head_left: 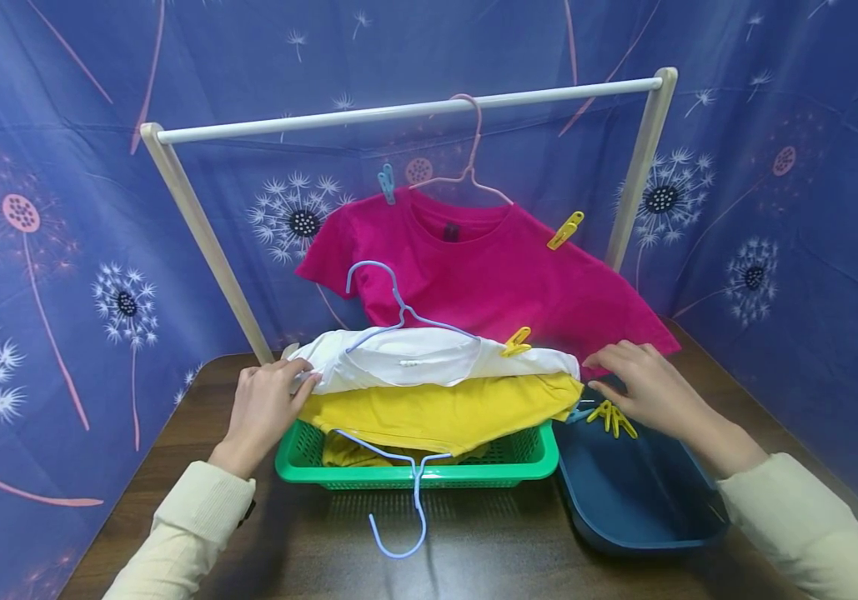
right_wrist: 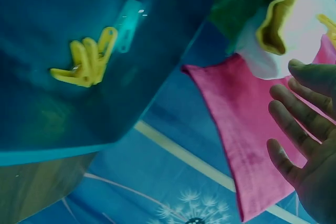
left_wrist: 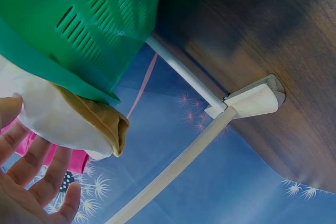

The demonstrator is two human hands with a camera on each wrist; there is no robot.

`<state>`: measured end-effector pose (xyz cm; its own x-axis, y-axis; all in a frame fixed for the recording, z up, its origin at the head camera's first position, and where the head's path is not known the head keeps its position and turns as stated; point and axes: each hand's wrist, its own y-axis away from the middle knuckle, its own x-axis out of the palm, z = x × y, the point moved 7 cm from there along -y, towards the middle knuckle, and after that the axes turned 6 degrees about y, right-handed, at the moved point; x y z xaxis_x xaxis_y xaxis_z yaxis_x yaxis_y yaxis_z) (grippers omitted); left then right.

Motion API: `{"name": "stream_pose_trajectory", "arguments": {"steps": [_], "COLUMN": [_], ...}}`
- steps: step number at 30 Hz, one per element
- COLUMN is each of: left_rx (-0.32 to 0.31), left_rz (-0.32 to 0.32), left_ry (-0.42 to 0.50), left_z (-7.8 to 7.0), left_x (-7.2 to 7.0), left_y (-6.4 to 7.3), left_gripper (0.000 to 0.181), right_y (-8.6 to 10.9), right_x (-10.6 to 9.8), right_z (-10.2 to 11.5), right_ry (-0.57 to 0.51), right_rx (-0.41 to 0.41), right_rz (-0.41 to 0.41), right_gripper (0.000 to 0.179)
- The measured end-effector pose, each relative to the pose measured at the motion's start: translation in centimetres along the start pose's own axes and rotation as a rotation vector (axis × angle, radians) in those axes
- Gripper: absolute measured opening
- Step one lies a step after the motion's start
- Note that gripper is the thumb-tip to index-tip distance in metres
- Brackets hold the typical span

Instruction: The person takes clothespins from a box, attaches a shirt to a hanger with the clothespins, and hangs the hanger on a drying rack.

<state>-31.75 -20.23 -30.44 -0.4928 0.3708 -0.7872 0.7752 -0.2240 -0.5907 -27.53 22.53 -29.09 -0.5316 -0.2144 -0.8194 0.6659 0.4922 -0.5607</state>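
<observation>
A white T-shirt (head_left: 421, 350) lies across a yellow shirt (head_left: 436, 412) over the green basket (head_left: 429, 477). A blue hanger (head_left: 401, 310) sits in its neck, and a yellow clothespin (head_left: 516, 342) is on its right shoulder. My left hand (head_left: 263, 408) pinches the white sleeve at the left between thumb and fingers. Beside the other sleeve end, my right hand (head_left: 649, 387) has its fingers extended and apart, with thumb and fingertips near the cloth; contact is unclear. A second blue hanger (head_left: 417, 492) extends from the yellow shirt over the basket's front.
Behind, a pink T-shirt (head_left: 474, 250) hangs by a pink hanger (head_left: 469, 146) from a rack's white bar (head_left: 323, 119), with a blue clothespin (head_left: 387, 183) and a yellow one (head_left: 566, 231). At right, a dark blue bin (head_left: 646, 500) holds several clothespins (head_left: 612, 419).
</observation>
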Motion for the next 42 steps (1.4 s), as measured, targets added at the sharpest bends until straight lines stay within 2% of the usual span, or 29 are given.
{"name": "stream_pose_trajectory", "arguments": {"steps": [9, 16, 19, 28, 36, 38, 42], "left_rx": [-0.002, 0.002, 0.007, 0.015, 0.001, 0.000, -0.002], "left_rz": [0.006, 0.000, -0.006, -0.013, 0.003, 0.004, 0.004], "left_ry": [-0.001, 0.006, 0.000, -0.009, -0.008, -0.010, -0.013], "left_z": [0.0, 0.0, 0.0, -0.1, 0.0, 0.0, 0.0], "left_x": [0.0, -0.1, -0.1, -0.1, 0.0, 0.0, 0.0], "left_y": [0.0, 0.0, 0.0, 0.1, 0.1, 0.0, 0.1], "left_gripper": [0.022, 0.021, 0.021, 0.020, 0.022, 0.022, 0.021], "right_y": [1.3, 2.2, 2.4, 2.2, 2.2, 2.2, 2.1], "right_x": [1.9, 4.5, 5.4, 7.0, 8.3, 8.5, 8.6], "right_z": [-0.3, -1.3, -1.6, -1.8, -1.7, -1.6, -1.3], "right_ry": [0.060, 0.087, 0.106, 0.123, 0.177, 0.193, 0.223], "right_rx": [-0.046, -0.010, -0.009, -0.059, -0.071, -0.082, -0.133], "right_rz": [0.077, 0.278, 0.325, 0.376, 0.471, 0.470, 0.409], "right_gripper": [0.033, 0.036, 0.040, 0.038, 0.041, 0.037, 0.031]}}
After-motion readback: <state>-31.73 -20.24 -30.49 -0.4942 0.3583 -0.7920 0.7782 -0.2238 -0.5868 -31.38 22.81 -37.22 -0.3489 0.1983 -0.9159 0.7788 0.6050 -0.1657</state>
